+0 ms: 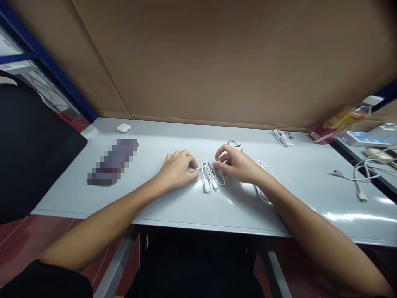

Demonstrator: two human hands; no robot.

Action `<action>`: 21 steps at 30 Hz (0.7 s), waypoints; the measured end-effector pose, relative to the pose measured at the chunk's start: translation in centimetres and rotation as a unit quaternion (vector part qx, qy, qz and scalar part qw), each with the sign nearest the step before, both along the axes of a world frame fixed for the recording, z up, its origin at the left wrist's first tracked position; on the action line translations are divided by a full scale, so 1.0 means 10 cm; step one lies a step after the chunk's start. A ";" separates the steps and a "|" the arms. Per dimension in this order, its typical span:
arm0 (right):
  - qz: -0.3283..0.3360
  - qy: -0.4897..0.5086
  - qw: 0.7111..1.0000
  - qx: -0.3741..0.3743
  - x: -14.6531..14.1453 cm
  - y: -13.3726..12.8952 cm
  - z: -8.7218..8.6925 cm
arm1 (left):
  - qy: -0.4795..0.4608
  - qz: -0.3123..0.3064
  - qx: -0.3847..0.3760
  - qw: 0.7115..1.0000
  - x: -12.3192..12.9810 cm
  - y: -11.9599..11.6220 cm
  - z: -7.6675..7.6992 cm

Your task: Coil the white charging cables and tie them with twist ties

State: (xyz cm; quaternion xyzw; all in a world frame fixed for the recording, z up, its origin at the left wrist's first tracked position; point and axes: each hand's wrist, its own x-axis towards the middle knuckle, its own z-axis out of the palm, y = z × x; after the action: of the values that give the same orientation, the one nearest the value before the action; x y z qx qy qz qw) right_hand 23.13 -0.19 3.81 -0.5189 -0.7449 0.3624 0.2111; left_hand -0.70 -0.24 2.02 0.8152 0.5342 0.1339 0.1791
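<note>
A white charging cable (208,177), gathered into loose loops, lies on the grey desk between my hands. My left hand (177,169) rests on the desk to its left, thumb and fingertips closed on one end of it. On the other side, my right hand (236,164) pinches a white part of the cable, perhaps a connector, between thumb and fingers. Just beyond the right hand are thin black ties (235,144). A second coiled white cable (262,193) lies partly hidden under my right forearm.
Another coiled white cable (282,138) lies by the back panel. A drink bottle (338,122) leans at the right, near a loose cable (350,178) trailing over the desk. At the left are a white earbud case (124,128), a blurred-out object (113,162) and a black chair back (34,153).
</note>
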 end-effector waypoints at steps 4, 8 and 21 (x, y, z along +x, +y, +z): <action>-0.015 -0.004 1.000 0.023 0.07 0.06 0.01 | -0.007 -0.034 -0.008 0.999 -0.17 0.12 0.03; -0.065 0.003 0.996 0.068 0.13 0.12 0.03 | 0.005 0.003 -0.012 1.000 -0.27 0.17 0.05; -0.110 0.139 0.983 0.040 0.11 0.12 0.14 | -0.231 0.073 -0.160 0.957 -0.36 0.24 0.09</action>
State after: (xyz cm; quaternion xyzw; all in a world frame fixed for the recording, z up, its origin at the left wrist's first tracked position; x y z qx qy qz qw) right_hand 24.24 1.01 5.25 -0.5335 -0.6609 0.3750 0.3715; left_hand -4.29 2.11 2.90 0.6814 0.5504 0.2441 0.4162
